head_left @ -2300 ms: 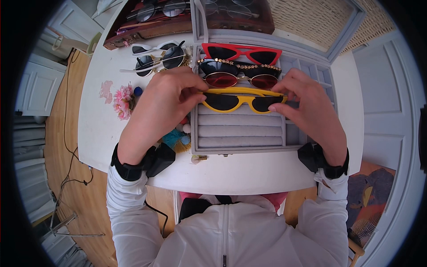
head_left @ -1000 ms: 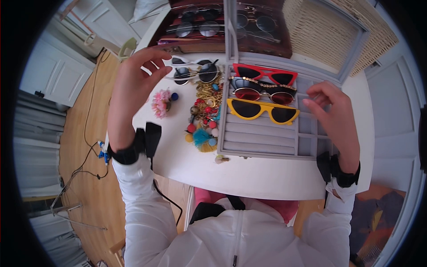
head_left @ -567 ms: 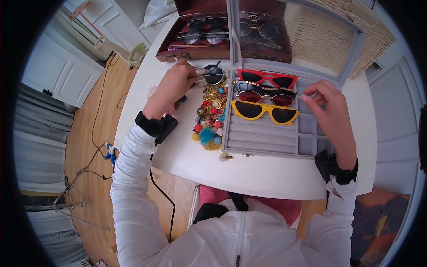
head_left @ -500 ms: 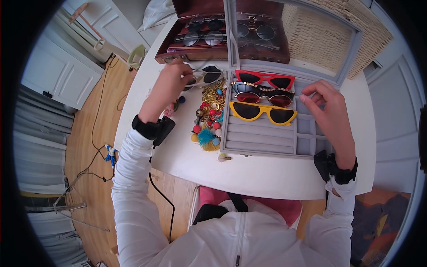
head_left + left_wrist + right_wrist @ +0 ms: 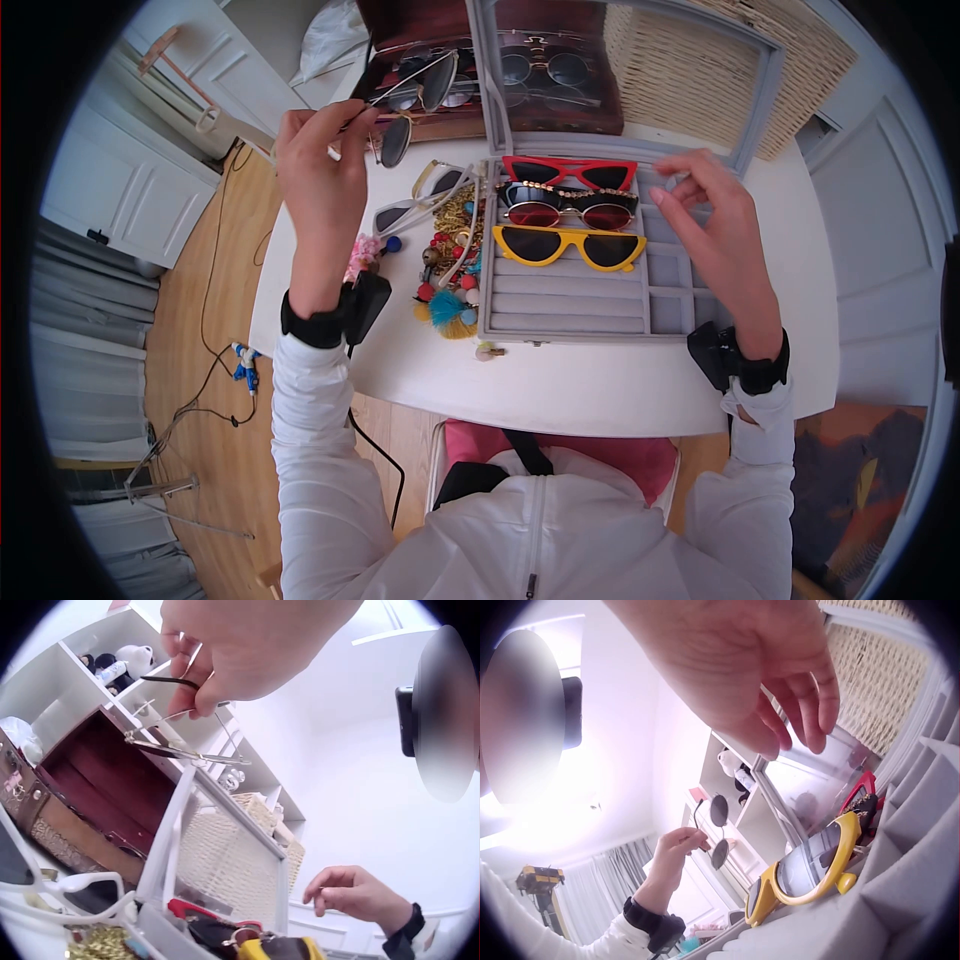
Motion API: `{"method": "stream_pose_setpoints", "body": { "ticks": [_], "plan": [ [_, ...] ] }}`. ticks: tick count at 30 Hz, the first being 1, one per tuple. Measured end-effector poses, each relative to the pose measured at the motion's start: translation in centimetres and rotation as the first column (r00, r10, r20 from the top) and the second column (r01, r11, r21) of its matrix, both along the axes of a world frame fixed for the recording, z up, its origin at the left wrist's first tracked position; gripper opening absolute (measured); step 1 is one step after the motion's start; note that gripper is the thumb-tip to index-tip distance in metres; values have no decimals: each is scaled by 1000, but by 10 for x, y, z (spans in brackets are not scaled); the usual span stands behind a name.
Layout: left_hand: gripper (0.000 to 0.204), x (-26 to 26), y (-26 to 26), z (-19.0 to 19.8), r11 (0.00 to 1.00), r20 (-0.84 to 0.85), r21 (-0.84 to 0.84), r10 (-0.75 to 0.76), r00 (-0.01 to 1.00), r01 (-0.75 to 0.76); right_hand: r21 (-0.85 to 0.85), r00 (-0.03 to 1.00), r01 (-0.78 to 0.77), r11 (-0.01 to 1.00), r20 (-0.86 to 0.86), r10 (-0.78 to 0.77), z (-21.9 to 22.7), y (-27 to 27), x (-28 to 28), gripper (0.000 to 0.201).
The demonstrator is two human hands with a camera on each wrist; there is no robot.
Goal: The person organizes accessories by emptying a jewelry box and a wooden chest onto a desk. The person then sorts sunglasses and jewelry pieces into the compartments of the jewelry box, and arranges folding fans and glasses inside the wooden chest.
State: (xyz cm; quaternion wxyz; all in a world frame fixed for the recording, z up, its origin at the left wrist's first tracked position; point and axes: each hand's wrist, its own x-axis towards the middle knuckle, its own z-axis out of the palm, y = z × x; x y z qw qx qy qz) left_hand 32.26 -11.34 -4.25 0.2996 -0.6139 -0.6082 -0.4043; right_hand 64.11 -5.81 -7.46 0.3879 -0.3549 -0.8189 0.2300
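Note:
Raised over the left side of the table, my left hand (image 5: 325,185) pinches a thin-framed pair of round dark sunglasses (image 5: 438,82) by a temple. In the right wrist view both lenses of these sunglasses (image 5: 719,811) hang below the fingertips. My right hand (image 5: 715,220) hovers over the right compartments of the grey display box (image 5: 570,308), fingers loosely bent and holding nothing. Yellow sunglasses (image 5: 568,241) lie across the box's rolls. Behind them sit red-lensed round sunglasses (image 5: 606,216), black sunglasses with a gold-studded brow (image 5: 520,195) and red sunglasses (image 5: 570,168).
White sunglasses (image 5: 393,215) lie tilted against a heap of beaded jewelry (image 5: 455,300) left of the box. Pink flowers (image 5: 362,256) are nearby. The box's glass lid (image 5: 690,90) stands raised. A brown case (image 5: 420,125) holding glasses and a wicker basket (image 5: 820,75) stand behind.
The yellow sunglasses were let go in the box. My left hand moved left, took the round sunglasses from beside the white pair and lifted them. The white pair shifted towards the jewelry.

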Motion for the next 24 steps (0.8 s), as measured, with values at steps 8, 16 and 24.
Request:
{"method": "stream_pose_setpoints", "body": {
  "ticks": [8, 16, 24],
  "plan": [
    [6, 76, -44, 9, 355, 763, -526, -205, 613, 773, 65, 933, -311, 948, -171, 317, 19, -29, -9, 74],
    [14, 74, -29, -17, -107, 945, -325, -78, 318, 940, -331, 868, -417, 846, 132, 480, 21, -36, 1, 50],
    [21, 66, -30, -18, 257, 968, -147, -163, 193, 955, -309, 956, -241, 920, 85, 279, 8, -26, 2, 24]
  ]
}}
